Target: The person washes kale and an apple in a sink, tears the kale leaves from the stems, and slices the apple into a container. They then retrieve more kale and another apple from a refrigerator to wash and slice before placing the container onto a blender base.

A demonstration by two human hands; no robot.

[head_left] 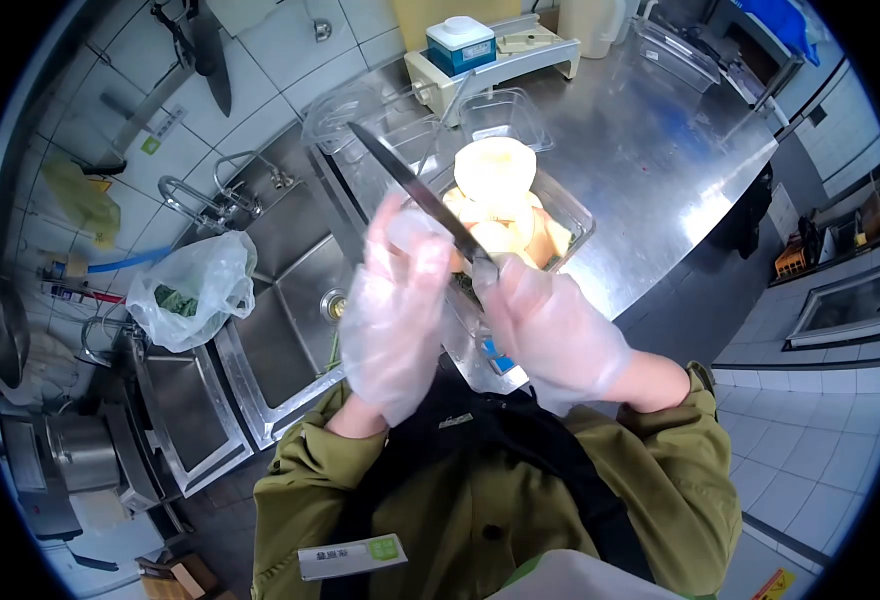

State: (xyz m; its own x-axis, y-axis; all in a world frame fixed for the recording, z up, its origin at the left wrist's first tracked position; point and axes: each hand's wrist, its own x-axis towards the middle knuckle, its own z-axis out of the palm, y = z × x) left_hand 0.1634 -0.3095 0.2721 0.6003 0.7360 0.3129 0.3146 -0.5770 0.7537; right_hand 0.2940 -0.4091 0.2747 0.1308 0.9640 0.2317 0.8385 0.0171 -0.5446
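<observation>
Both hands wear clear plastic gloves. My right hand [550, 325] is closed round the handle of a knife [415, 187], whose long blade points up and to the left. My left hand [397, 310] is raised beside the blade, its fingers curled round a pale, whitish piece [420, 232] that is too blurred to name. Behind the knife, a metal tray [582, 222] holds several pale yellow-orange pieces [540, 238]. A round, brightly lit pale item [496, 170] rests at the tray's far end.
Clear plastic containers [506, 117] stand beyond the tray, near a white slicer [500, 72] bearing a blue-and-white box [461, 46]. Steel sinks [285, 300] lie to the left, with a plastic bag of greens [195, 290] at their edge. Knives [210, 65] hang on the wall.
</observation>
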